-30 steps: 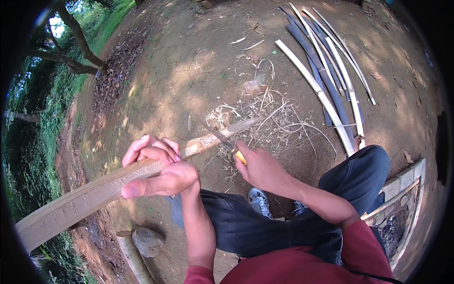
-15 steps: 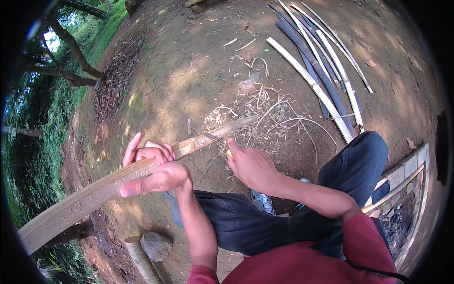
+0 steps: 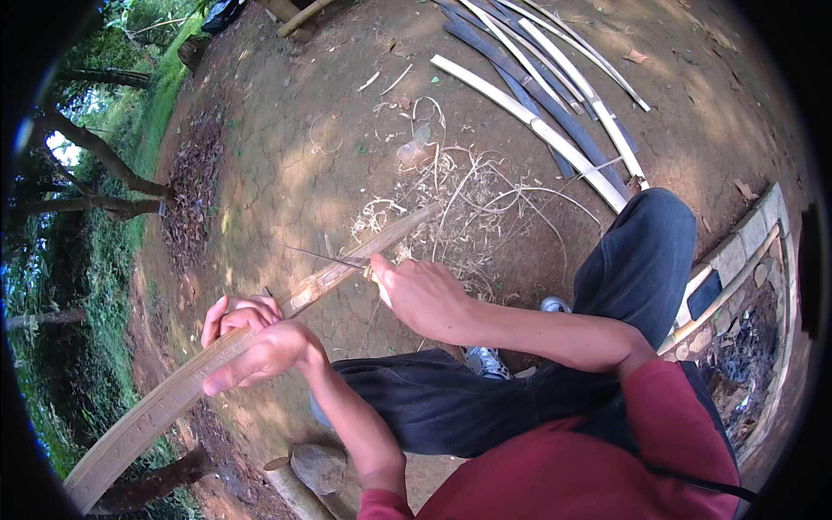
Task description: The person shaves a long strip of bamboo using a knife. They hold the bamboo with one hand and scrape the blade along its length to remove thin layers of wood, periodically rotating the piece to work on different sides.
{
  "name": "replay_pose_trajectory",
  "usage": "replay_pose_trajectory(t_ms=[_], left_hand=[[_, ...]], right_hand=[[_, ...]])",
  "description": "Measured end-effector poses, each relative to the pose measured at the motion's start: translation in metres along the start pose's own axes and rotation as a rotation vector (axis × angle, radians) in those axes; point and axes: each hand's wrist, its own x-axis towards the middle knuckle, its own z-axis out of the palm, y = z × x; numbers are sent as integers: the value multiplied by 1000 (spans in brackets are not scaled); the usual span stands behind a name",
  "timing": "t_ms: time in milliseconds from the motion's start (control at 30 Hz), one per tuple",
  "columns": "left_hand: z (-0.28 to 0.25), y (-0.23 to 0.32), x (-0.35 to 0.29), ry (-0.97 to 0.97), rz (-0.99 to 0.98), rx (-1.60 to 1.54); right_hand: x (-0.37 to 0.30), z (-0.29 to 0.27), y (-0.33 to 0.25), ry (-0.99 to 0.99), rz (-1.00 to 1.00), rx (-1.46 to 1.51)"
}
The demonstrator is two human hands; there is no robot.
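Observation:
A long split bamboo strip (image 3: pixel 173 397) runs slantwise from the lower left up to the middle of the view. My left hand (image 3: pixel 260 342) grips it, the palm beneath and the fingers curled over its far edge. My right hand (image 3: pixel 420 295) is closed round the handle of a knife (image 3: pixel 325 256), much of that handle hidden by the fingers. The thin blade lies across the strip, pointing left, near a pale shaved patch beside a node. Past the knife the strip's narrow far end reaches over the shavings.
Curled bamboo shavings (image 3: pixel 468 195) litter the bare soil ahead. Several split bamboo strips (image 3: pixel 542 130), pale and dark, lie at the upper right. A brick-edged pit (image 3: pixel 737 238) with a phone-like dark object (image 3: pixel 704 295) is at right. Cut logs (image 3: pixel 295 490) lie lower left; trees stand beyond.
The knife has moved along the bamboo strip toward my left hand, its blade now showing more plainly. My view has shifted, so the ground things appear further left and up.

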Motion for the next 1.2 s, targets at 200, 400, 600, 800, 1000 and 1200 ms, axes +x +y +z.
replay_pose_trajectory(t_ms=[200, 400, 600, 800, 1000, 1200], left_hand=[[3, -2, -1, -57, 28, -111], [1, -1, -1, -57, 6, -210], [6, 2, -5, -108, -47, -303], [9, 8, -7, -156, -13, -256], [3, -4, 2, -126, -40, -267], [13, 9, -7, -144, -17, -254]], right_hand=[[-3, 0, 7, 5, 46, -25], [-8, -13, -7, -54, 68, 23], [10, 3, 26, 18, 71, 2], [0, -16, -1, -103, 79, -4], [10, -5, 20, -108, 103, -25], [15, 23, 73, -50, 178, -30]])
